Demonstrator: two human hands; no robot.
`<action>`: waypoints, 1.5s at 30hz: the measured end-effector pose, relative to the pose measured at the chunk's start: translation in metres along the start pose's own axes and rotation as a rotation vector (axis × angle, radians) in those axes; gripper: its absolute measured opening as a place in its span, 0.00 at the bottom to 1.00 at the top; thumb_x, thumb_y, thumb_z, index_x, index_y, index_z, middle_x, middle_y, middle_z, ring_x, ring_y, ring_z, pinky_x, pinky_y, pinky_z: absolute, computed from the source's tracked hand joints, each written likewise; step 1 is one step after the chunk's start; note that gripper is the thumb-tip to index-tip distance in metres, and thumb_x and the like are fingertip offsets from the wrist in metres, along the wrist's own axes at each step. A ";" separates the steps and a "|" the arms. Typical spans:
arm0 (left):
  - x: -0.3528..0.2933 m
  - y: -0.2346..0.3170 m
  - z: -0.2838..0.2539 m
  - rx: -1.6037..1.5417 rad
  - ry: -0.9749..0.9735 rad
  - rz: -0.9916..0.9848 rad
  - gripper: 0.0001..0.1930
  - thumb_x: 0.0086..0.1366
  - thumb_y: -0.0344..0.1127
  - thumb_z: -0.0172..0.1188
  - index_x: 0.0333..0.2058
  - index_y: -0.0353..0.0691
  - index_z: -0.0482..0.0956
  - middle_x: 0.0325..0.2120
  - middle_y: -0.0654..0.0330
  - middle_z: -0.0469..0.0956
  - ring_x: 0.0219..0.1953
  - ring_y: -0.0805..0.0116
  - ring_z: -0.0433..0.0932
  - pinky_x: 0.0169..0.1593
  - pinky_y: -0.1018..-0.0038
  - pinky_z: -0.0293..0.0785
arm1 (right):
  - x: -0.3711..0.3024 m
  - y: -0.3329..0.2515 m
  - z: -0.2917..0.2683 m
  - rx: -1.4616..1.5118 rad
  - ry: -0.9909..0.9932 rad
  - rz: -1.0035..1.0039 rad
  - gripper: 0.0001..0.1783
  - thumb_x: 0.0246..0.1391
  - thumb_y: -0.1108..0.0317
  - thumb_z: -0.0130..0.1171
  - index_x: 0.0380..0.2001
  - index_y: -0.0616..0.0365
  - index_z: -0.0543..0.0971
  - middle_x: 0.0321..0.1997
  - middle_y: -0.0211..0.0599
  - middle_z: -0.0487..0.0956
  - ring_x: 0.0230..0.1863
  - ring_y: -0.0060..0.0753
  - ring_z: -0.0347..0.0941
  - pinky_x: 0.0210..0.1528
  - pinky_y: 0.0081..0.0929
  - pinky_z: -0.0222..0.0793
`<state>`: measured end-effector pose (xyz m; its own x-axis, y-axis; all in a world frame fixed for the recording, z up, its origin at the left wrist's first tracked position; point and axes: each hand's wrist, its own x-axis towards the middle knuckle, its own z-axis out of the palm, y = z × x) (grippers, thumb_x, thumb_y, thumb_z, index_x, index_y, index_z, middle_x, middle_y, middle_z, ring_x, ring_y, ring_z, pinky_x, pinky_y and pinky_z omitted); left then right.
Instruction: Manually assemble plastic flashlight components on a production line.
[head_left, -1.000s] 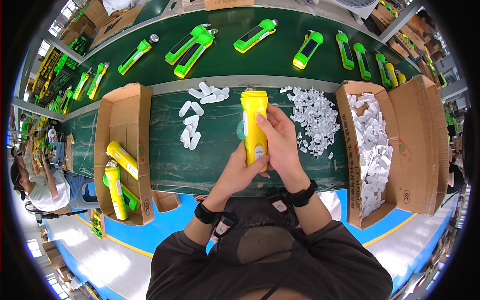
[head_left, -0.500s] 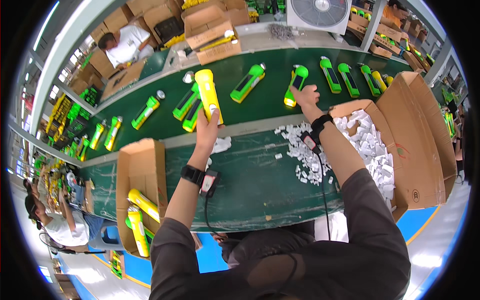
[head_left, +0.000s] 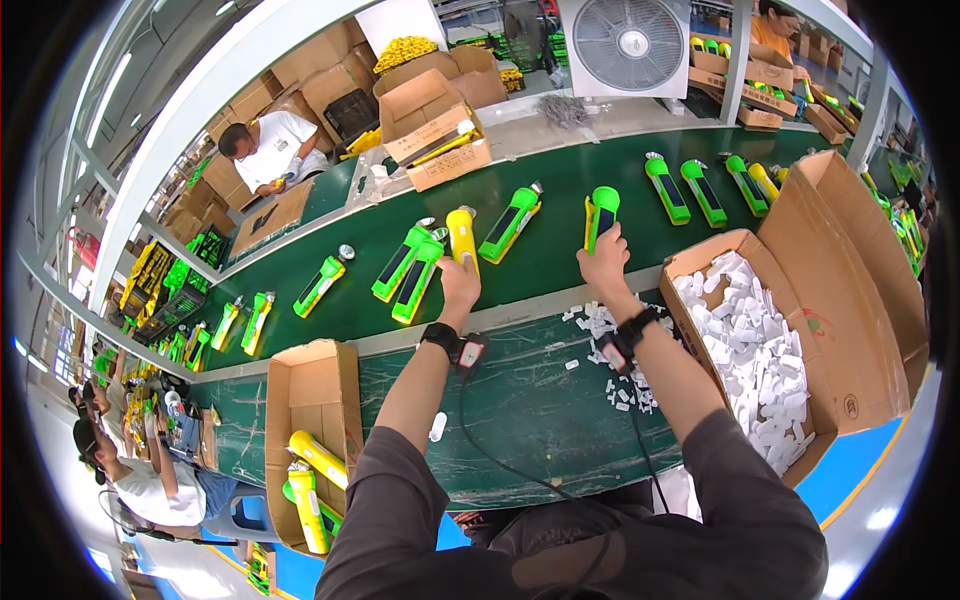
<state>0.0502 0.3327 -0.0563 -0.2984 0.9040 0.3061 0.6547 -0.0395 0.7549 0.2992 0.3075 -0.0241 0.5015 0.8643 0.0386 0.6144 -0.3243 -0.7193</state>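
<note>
My left hand [head_left: 460, 283] is closed round the lower end of a yellow flashlight [head_left: 461, 236], low over the green belt [head_left: 545, 262]. Just left of it two green flashlights [head_left: 414, 278] with dark panels lie side by side. To the right, my right hand [head_left: 604, 262] grips the near end of a green-and-yellow flashlight [head_left: 602, 208], its head pointing away from me. Between my hands, another green flashlight [head_left: 511, 224] lies slanted on the belt. Whether the two held ones touch the belt, I cannot tell.
At right an open carton [head_left: 690, 325] holds many small white pieces; more white pieces [head_left: 630, 390] lie beside it. A carton [head_left: 313, 365] with several flashlights stands at left. Other flashlights [head_left: 667, 190] line the belt. Across it are a fan [head_left: 632, 45] and a seated person [head_left: 275, 150].
My left hand has lowered the yellow flashlight toward the belt, beside the green ones. My right hand has gone from touching the green flashlight to gripping its near end. The view has shifted slightly.
</note>
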 end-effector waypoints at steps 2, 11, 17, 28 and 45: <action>0.002 -0.011 -0.005 0.002 -0.014 -0.003 0.22 0.63 0.40 0.53 0.42 0.23 0.59 0.35 0.32 0.71 0.40 0.35 0.72 0.44 0.51 0.66 | -0.029 0.002 -0.019 0.204 -0.039 -0.234 0.47 0.41 0.69 0.61 0.62 0.69 0.47 0.51 0.65 0.64 0.52 0.66 0.62 0.54 0.51 0.62; -0.087 0.050 -0.044 -0.065 0.115 0.195 0.24 0.61 0.35 0.57 0.49 0.26 0.59 0.44 0.43 0.66 0.48 0.48 0.66 0.52 0.55 0.60 | -0.171 -0.015 -0.120 0.514 -0.252 -0.579 0.43 0.42 0.78 0.59 0.62 0.72 0.52 0.56 0.60 0.64 0.58 0.59 0.61 0.61 0.40 0.55; -0.213 0.135 -0.092 -1.511 -0.551 -0.509 0.28 0.73 0.52 0.28 0.57 0.35 0.60 0.55 0.51 0.67 0.56 0.59 0.69 0.60 0.63 0.64 | -0.229 -0.016 -0.123 0.491 -0.346 -0.575 0.44 0.40 0.78 0.61 0.63 0.64 0.56 0.50 0.51 0.64 0.56 0.52 0.62 0.58 0.37 0.59; -0.239 0.110 -0.112 -1.554 -0.316 -0.472 0.24 0.72 0.44 0.38 0.60 0.34 0.56 0.58 0.48 0.64 0.61 0.55 0.63 0.62 0.60 0.62 | -0.240 0.000 -0.107 1.084 -0.815 -0.096 0.27 0.55 0.78 0.55 0.57 0.74 0.63 0.57 0.47 0.70 0.57 0.32 0.68 0.59 0.26 0.62; -0.243 0.102 -0.106 -1.542 -0.229 -0.455 0.23 0.72 0.43 0.41 0.60 0.38 0.56 0.54 0.56 0.66 0.56 0.63 0.67 0.59 0.63 0.65 | -0.232 0.012 -0.085 1.146 -0.793 -0.031 0.23 0.55 0.76 0.52 0.55 0.72 0.67 0.53 0.45 0.74 0.54 0.32 0.69 0.59 0.26 0.61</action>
<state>0.1157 0.0633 0.0077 -0.0656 0.9950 -0.0747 -0.7762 -0.0038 0.6305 0.2422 0.0708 0.0179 -0.2146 0.9751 -0.0563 -0.4100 -0.1422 -0.9009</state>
